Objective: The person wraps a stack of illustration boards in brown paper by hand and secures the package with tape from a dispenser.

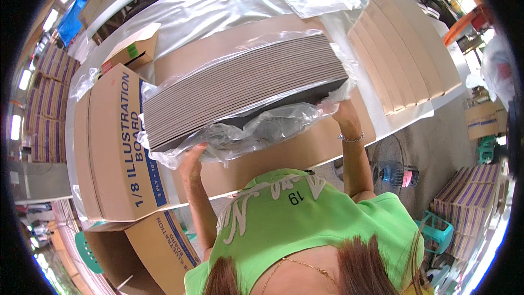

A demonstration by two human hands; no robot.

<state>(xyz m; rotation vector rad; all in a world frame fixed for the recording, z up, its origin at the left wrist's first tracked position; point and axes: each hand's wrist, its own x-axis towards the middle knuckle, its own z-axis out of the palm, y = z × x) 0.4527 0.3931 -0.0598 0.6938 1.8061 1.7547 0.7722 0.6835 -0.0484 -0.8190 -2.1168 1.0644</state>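
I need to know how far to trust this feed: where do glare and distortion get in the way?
Head view: straight edges bow toward the black rim; head view: glare streaks the white sheet and the clear plastic wrap; head view: bright patches at the left rim wash out; head view: the stack of boards keeps its layer lines readable.

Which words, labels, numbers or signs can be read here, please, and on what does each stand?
I'll leave the wording uncopied.
Left carton: large blue lettering, legible; pale lettering on its blue band.
Lower carton: blue lettering beside a blue band.
Shirt: pale letters and a dark number.
Left carton stack and right carton stack: any print is too small to read.
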